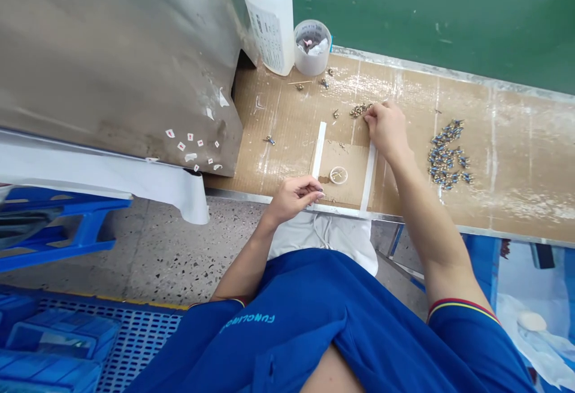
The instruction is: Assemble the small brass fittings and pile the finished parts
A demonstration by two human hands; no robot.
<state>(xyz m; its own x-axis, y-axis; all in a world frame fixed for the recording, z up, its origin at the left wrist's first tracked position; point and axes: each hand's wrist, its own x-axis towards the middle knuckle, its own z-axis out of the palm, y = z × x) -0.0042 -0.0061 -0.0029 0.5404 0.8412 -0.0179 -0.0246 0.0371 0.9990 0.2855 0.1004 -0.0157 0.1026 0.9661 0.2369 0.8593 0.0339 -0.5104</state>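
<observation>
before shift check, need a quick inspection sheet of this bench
surface: cardboard-covered bench top with white scuffs and a metal front edge
job's things: small brass parts in a cluster; blue-and-brass parts in a loose pile
clutter: white bottle, cup with tissue, white strips, stray parts
hands: right hand at the brass cluster; left hand curled over the bench edge
cables: nothing seen
surroundings: steel panel with small stickers, green wall, speckled floor, blue crates

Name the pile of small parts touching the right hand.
The small brass-coloured cluster at the right hand's fingertips; the bigger blue-and-brass pile lies well to its right, not touching the hand.
</observation>
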